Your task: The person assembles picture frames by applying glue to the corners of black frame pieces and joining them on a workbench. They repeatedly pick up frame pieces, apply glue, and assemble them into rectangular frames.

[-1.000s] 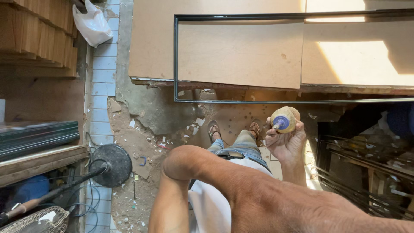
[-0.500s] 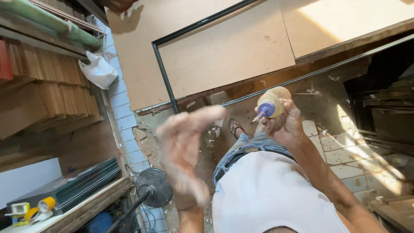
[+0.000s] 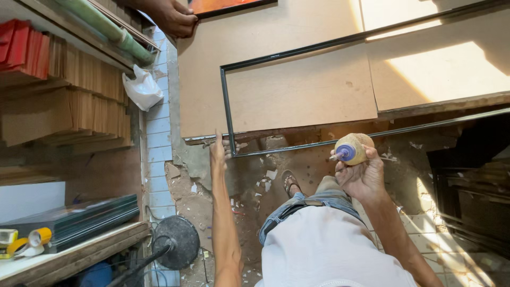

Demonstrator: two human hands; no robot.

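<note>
Overhanging rubble floor (image 3: 212, 202) (tiled walls), brown board (image 3: 297, 90).

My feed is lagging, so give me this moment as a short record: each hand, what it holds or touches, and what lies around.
left hand: on the corner of the black metal frame, at the board's edge; grip cannot be judged
right hand: closed around a glue bottle, blue nozzle pointing left
board: flat, brown, under the frame
another person's hand: at the board's top left
floor: littered with debris
fan base: lower left
</note>
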